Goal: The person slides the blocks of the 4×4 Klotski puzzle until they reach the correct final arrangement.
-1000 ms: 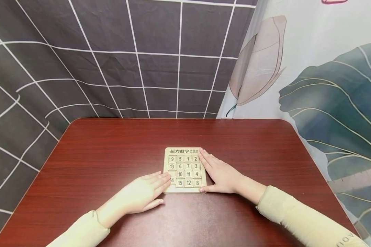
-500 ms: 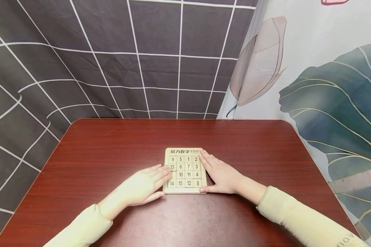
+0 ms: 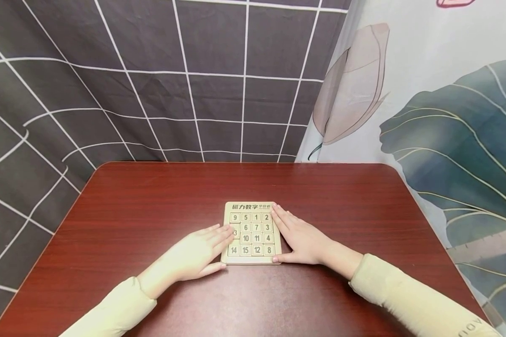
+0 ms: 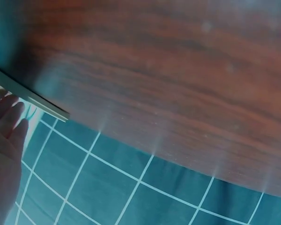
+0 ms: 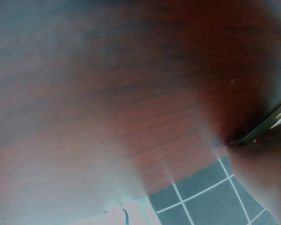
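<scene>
A pale wooden sliding number puzzle lies flat on the table, with dark lettering along its top. My left hand reaches in from the left with its fingers straight. Its fingertips touch the 13 tile in the left column and hide part of the number. That tile sits between the second and third rows, with a gap below it above the 14 tile. Along the puzzle's right edge rests my right hand, fingers extended to the upper corner and thumb at the lower one. Both wrist views show the puzzle's edge beside the fingers.
The puzzle is on a reddish-brown wooden table with rounded far corners. A dark curtain with white grid lines hangs behind and to the left. A white curtain with leaf prints hangs at the right.
The left fingertips moved up from the 14 tile to the 13 tile. The 14 tile slid down into the bottom row, then the 13 tile shifted partly down. The right hand stayed put.
</scene>
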`<state>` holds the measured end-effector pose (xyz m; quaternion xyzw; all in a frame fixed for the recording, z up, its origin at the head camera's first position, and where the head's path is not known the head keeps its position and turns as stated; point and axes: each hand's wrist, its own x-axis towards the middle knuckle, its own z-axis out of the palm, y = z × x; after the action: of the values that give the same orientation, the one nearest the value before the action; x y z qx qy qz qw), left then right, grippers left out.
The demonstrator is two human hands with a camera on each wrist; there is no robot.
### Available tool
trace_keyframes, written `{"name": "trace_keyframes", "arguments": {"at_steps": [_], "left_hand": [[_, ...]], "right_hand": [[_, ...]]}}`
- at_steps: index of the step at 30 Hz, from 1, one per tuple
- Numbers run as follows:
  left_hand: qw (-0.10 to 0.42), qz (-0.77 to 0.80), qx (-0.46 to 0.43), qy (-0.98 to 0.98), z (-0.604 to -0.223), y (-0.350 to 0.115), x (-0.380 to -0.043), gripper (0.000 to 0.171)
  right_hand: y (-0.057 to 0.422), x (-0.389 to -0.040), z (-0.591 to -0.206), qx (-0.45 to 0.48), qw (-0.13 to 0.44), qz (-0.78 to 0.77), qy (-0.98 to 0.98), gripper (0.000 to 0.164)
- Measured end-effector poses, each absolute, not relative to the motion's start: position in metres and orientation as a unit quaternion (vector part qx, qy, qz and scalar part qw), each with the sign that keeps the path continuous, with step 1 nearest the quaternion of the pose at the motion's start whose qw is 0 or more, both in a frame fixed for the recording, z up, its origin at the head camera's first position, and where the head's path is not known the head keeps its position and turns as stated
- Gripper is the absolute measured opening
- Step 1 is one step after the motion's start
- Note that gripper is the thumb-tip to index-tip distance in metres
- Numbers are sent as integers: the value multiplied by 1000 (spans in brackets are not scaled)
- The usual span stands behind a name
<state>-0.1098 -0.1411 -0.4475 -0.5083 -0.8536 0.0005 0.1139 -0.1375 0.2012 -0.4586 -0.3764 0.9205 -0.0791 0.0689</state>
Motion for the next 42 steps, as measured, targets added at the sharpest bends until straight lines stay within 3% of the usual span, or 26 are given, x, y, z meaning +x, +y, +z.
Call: {"name": "trace_keyframes", "arguments": {"at_steps": [7,14,25,42], "left_hand": [[121,-4,-534,-837,-448,-146,-105,67],[130,-6,-530,-838,-446,-148,-121,66],[85,22,-492,-866,-444,-139,-149,63],[122,29,-517,-847,-448,-139,-131,61]], "right_hand": [[201,-139,-458,-377,68,-74,921,117],[200,-139,-459,-375,74,-76,921,118],[198,-137,-459,-372,81,-85,921,118],[200,-136,-457,-372,79,-80,921,118]]}}
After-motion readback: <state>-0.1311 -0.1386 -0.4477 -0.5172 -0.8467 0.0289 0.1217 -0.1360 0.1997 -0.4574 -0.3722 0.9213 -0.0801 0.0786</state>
